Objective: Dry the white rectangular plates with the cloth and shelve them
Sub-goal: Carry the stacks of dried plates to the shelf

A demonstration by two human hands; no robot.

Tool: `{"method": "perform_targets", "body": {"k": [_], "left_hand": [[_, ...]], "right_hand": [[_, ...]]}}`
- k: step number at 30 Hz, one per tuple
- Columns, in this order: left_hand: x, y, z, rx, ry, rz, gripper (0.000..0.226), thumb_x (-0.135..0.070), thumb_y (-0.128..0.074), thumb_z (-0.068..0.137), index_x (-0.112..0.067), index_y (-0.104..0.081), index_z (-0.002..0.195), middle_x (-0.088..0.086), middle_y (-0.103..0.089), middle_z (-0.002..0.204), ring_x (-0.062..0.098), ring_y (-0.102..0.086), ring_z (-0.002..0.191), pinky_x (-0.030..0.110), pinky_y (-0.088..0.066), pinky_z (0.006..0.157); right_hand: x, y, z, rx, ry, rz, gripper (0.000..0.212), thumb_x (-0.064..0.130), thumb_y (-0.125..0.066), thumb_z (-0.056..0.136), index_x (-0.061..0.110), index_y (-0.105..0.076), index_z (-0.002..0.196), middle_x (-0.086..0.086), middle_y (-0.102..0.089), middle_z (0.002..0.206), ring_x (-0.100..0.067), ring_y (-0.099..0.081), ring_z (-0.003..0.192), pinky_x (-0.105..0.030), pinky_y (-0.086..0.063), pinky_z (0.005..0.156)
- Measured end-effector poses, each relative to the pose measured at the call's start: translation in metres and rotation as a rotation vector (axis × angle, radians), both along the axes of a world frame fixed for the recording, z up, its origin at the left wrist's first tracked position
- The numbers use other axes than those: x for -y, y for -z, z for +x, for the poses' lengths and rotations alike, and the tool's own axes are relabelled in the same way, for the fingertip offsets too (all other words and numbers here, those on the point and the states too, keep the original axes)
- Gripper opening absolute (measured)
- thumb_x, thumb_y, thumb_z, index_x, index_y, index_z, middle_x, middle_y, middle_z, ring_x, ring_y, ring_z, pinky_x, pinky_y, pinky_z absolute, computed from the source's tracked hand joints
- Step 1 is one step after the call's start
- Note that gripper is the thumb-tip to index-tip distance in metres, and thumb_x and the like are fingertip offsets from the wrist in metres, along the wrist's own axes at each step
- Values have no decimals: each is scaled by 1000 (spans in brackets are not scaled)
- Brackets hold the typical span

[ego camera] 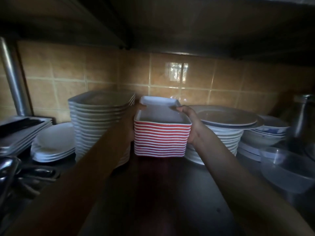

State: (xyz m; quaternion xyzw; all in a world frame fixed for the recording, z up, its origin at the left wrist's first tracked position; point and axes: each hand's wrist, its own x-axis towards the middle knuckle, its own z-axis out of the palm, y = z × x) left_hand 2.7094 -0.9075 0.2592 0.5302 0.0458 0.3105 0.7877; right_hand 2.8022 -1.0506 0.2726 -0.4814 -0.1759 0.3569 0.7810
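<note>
Your left hand [132,123] grasps the left side of the stack of rectangular plates [162,138]. Its thumb is hooked over the white rim of the top plate [160,114], and its other fingers are hidden behind the stack. Your right hand [194,126] grasps the right side in the same way, with the thumb on the top rim and the palm flat against the red sides. Both your forearms reach in from the near edge.

The plates in the stack are deep, white inside and red outside, so the sides show as red and white stripes. The stack stands upright in the middle of the steel shelf [196,188], a little back from the near edge. You cannot tell if its bottom already rests on the shelf or is just above it, because it is dark there.

Just to the left, very close to your left hand, is a tall pile of white square plates [98,126]. Further left lies a low pile of white oval plates [52,143], then flat metal trays [22,132] at the left edge, with a metal post [13,79] behind them. Just to the right stands a pile of round white plates [225,133], with your right hand between it and the stack. Beyond are bowls with a blue pattern [269,132], and a clear plastic bowl [286,167] is nearer to you. The tiled wall [102,68] closes the far side.
</note>
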Motion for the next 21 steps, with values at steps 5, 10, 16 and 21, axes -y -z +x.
{"method": "perform_targets", "body": {"k": [5,10,16,21], "left_hand": [[-16,6,18,-56,-5,-44,17,-22,-57,78,-15,-72,75,2,-71,74,14,-67,68,21,-52,58],[-24,11,23,-172,80,-156,32,-26,-57,79,-7,-64,104,15,-65,98,27,-62,87,40,-46,89],[-32,8,30,-184,179,-156,41,-29,-48,85,-7,-54,119,14,-61,96,27,-58,83,37,-44,80],[-35,10,43,-129,62,-62,28,-29,-50,88,-8,-60,103,6,-66,73,21,-60,67,28,-48,65]], "right_hand": [[-14,3,19,-28,5,-6,25,27,-50,89,5,-57,82,-8,-62,51,-21,-61,41,-23,-51,42],[-29,11,33,-86,11,-85,28,32,-54,87,4,-57,90,-10,-63,53,-24,-61,43,-26,-51,44],[-42,12,48,-77,29,-119,31,37,-54,86,6,-56,83,-9,-60,48,-23,-58,39,-25,-49,41],[-48,7,62,-65,41,-140,33,39,-50,90,8,-53,77,-7,-56,43,-21,-55,35,-23,-46,39]]}}
